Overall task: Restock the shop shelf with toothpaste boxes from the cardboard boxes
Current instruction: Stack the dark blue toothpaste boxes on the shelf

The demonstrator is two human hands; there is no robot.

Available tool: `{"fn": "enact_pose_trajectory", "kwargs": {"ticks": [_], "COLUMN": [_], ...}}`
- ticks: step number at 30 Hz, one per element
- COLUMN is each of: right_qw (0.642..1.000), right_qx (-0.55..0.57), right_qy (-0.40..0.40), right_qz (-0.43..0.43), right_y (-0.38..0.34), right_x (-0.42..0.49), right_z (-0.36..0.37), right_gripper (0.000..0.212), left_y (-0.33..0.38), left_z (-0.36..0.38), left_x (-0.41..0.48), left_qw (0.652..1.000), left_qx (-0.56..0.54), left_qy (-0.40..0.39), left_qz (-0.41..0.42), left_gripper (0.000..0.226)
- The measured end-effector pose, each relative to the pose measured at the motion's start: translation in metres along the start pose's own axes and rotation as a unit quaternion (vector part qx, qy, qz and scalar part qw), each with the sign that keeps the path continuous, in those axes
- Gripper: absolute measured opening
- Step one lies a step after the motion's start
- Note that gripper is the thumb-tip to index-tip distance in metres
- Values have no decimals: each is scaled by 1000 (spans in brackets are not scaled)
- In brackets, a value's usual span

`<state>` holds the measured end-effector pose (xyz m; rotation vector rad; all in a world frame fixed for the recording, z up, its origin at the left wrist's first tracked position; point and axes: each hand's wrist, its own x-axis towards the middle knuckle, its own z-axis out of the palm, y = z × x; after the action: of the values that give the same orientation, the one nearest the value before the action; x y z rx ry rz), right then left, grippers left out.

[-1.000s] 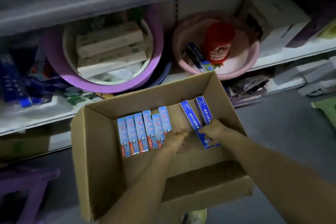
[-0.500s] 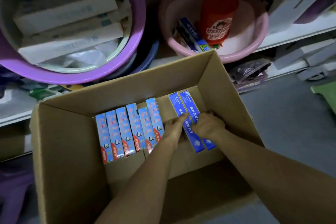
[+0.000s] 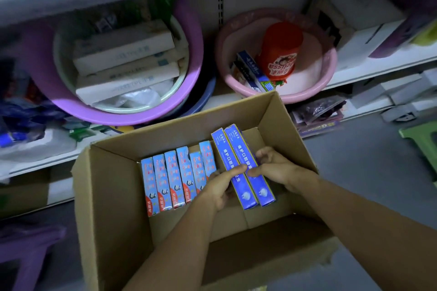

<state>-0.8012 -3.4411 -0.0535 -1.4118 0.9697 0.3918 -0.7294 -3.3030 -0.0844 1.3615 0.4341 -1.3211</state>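
- Head view: the left hand [image 3: 217, 186] and right hand [image 3: 276, 168] meet in the middle of the frame, each curled round the same pair of dark blue toothpaste boxes [image 3: 228, 149]. The left thumb lies across their printed face, and the right fingers [image 3: 264, 153] wrap their right edge.
- These two long, glossy cartons lie side by side, touching and slanted, inside the cardboard box [image 3: 113, 196].
- Just left of the left hand, a row of light blue toothpaste boxes [image 3: 170, 177] stands packed edge to edge on the floor of the same container, shorter than the dark pair.
- That container is plain brown corrugated board, open-topped, its flaps folded out.
- On the shelf [image 3: 378, 64] above it, a round purple plastic basin [image 3: 118, 118] at upper left holds stacked long white cartons [image 3: 123, 47].
- At upper right, a pink basin [image 3: 307, 94] holds a red cup [image 3: 279, 49] and more blue cartons [image 3: 250, 66].
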Motion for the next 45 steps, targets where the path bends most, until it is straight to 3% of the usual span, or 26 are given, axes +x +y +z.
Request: {"fn": "enact_pose_trajectory", "kwargs": {"ticks": [7,10,13,14,17,18,19,21,23,27,30,32,35,38,42,45], "right_qw": [966,965,964,963,961,961,960,956,954,944,936,927,897,837,734,704], "right_qx": [214,215,209,205,149,124,97,72,53,-39,-95,-136,-243,-349,-432,-423], "right_qy": [-141,-150,-164,-173,-223,-236,-249,-270,-276,-289,-289,-273,-175,-68,66,103], "right_qz": [17,16,-12,-30,-74,-76,-84,-91,-107,-152,-177,-217,-324,-415,-519,-561], "right_y": [-60,-89,-127,-140,-176,-188,-201,-224,-243,-278,-303,-320,-345,-368,-404,-433], "right_x": [-70,-96,-131,-144,-178,-192,-205,-228,-244,-270,-297,-314,-338,-362,-392,-420], "right_z": [-16,-17,-10,-7,3,7,11,20,25,33,39,44,51,57,62,63], "right_gripper": [24,32,23,26,75,74,61,44,45,54,35,36,49,53,49,46], "left_y": [33,54,78,86,108,115,121,134,147,170,184,194,210,229,259,288], "left_z": [-2,-2,-4,-5,-5,-6,-7,-10,-15,-22,-25,-24,-23,-23,-21,-18], "left_x": [-95,-135,-176,-190,-233,-247,-259,-284,-308,-354,-384,-402,-426,-450,-487,-517], "left_qw": [989,980,971,968,958,954,950,944,938,921,908,899,889,868,844,819], "left_qx": [-93,-106,-126,-130,-137,-139,-142,-158,-174,-184,-184,-193,-198,-201,-191,-191], "left_qy": [-24,-25,-21,-21,-27,-33,-36,-29,-14,8,22,37,64,76,92,87], "left_qz": [117,168,204,215,251,262,274,290,299,343,375,390,407,449,493,534], "left_gripper": [37,29,29,32,26,20,19,34,41,21,14,12,13,29,17,18]}}
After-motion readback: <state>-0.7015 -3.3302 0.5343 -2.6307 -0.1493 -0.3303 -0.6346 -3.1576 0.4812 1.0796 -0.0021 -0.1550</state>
